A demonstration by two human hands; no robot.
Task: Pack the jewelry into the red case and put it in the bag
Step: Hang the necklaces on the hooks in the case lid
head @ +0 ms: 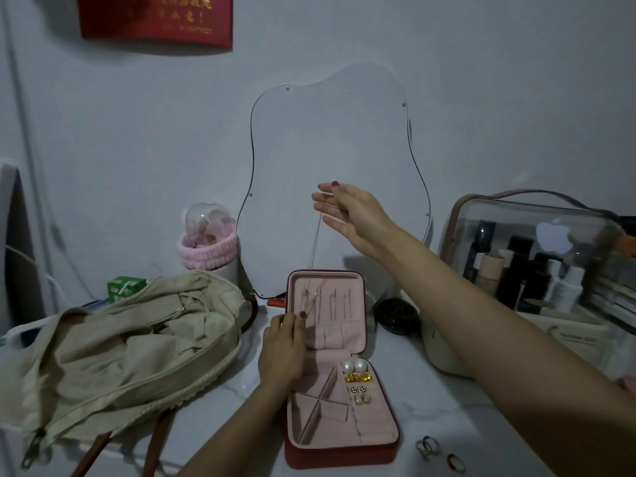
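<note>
At far left I saw the bag, limp beige cloth, unzipped, with brown straps. My left hand pinched the lower end of the chain against the lid of the case, a square red box lined in soft pink, lying open on the marble-patterned table. Its tray held two round pearls, two gold studs, two checkered studs and two pale ones. My right hand, raised, pinched the thin chain's top, other fingers spread. Three rings lay just right of the case.
</note>
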